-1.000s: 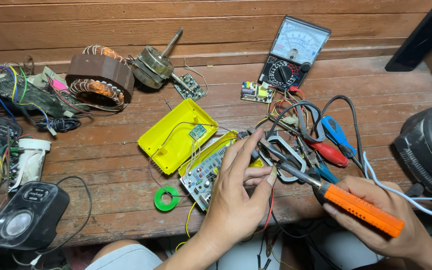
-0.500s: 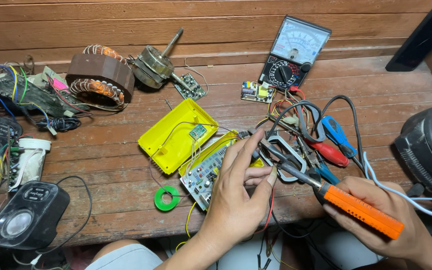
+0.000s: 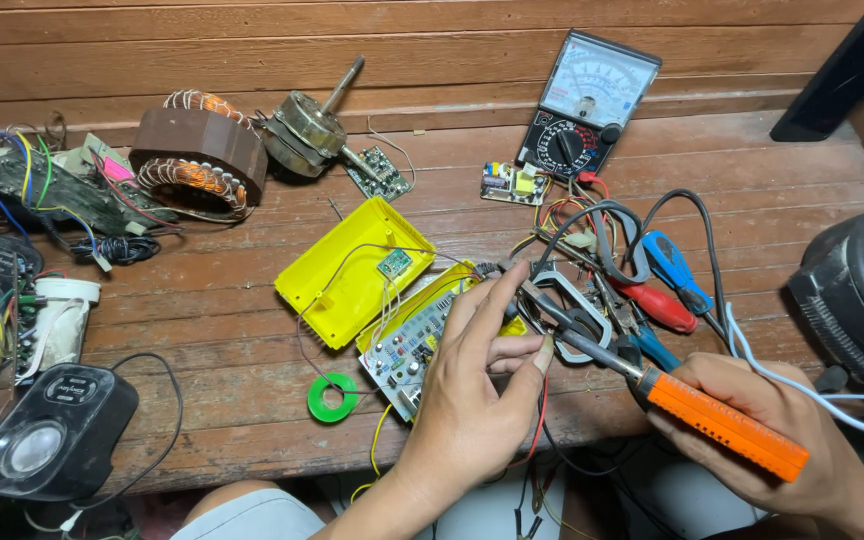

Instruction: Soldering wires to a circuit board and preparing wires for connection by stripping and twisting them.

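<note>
My left hand rests on a grey circuit board that sits in a yellow plastic case half, with its fingers pinched together near the board's right edge. What they pinch is too small to tell. My right hand grips an orange-handled soldering iron, whose metal tip reaches to the left hand's fingertips. The other yellow case half lies open just to the upper left, joined by thin wires.
An analog multimeter leans on the back board. Pliers with red and blue handles lie right of the board. A green solder spool, motor windings, a rotor, small speakers and loose boards are around.
</note>
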